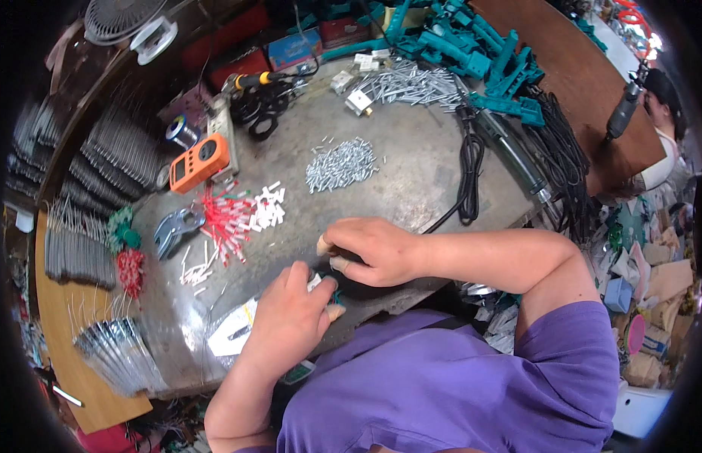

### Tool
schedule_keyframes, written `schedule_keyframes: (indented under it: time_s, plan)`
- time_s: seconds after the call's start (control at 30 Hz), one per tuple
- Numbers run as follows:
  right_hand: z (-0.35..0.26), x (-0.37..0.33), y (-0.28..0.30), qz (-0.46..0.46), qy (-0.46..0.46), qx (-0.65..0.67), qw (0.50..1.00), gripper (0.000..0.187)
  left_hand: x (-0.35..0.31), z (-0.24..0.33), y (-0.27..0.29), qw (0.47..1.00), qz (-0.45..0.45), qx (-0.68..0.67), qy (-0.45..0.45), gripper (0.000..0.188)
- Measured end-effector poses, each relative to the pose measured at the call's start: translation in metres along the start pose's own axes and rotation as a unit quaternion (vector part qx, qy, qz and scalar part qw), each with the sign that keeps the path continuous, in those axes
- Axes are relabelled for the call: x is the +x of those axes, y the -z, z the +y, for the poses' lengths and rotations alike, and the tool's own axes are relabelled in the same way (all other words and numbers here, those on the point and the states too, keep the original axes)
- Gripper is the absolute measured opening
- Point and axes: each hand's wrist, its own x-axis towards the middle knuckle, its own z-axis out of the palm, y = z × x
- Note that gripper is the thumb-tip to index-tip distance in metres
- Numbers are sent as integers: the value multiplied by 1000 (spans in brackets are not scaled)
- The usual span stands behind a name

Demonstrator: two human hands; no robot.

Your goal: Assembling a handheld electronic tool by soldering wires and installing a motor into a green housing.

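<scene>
At the near edge of the worktable, my left hand point(290, 313) is closed, with its thumb and fingers bent together. A small white piece point(315, 282) shows at its fingertips; its kind is too small to tell. Close by on the right, my right hand point(377, 253) is also closed, thumb and forefinger curled toward the left hand. Pale coverings wrap some fingertips on both hands. Whatever the right fingers pinch is hidden. Beside my left wrist lies a white sheet point(229, 332) under clear plastic. Beyond the hands are red wires with white ends point(226, 223) and small white sleeves point(268, 208).
Small metal pins point(340, 164) lie heaped mid-table, with longer metal rods point(419, 84) behind. An orange meter point(200, 162) and pliers point(177, 230) stand left. Teal plastic housings point(472, 45) pile up at the back. Black cables point(469, 177) lie right; bundled metal parts point(121, 355) line the left edge.
</scene>
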Motion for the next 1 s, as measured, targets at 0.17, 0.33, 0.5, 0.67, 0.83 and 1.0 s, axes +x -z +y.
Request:
schedule_keyframes:
  time_s: [0.17, 0.33, 0.5, 0.67, 0.83, 1.0]
  plan:
    - [12, 6, 2, 26, -68, 56, 996, 21, 5, 2, 3, 1000, -9, 15, 10, 31]
    - [9, 10, 1, -30, -106, 87, 990, 17, 7, 1, 3, 1000, -18, 19, 9, 32]
    - [36, 21, 71, 171, -59, -35, 983, 17, 5, 3, 2, 999, -20, 22, 24, 33]
    - [163, -6, 239, 351, -221, -346, 842, 39, 9, 8, 4, 999, -25, 27, 12, 34]
    - [205, -24, 318, 330, -384, -481, 716, 45, 6, 5, 2, 999, -28, 9, 38, 37]
    - [194, -11, 319, 259, -476, -483, 688, 42, 7, 6, 4, 998, -34, 12, 46, 35]
